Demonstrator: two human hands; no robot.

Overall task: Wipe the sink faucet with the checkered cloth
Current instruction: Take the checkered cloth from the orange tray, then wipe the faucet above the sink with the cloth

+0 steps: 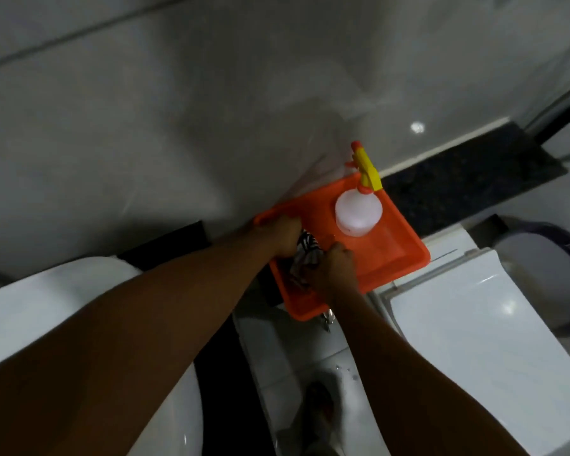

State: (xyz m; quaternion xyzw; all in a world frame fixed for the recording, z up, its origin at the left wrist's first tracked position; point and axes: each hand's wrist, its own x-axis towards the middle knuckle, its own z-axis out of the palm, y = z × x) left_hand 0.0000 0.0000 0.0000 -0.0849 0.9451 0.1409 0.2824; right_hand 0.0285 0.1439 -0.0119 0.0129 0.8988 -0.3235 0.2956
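The checkered cloth, black and white, lies bunched in the left part of an orange tray on the dark ledge. My left hand curls over the tray's left rim and the cloth's upper edge. My right hand rests on the cloth's right side, fingers closed around it. The white sink fills the lower left; no faucet is in view.
A white spray bottle with a yellow and orange trigger stands at the tray's back. A white toilet cistern sits to the right, below the dark stone ledge. A grey bin stands at far right. Tiled floor shows below.
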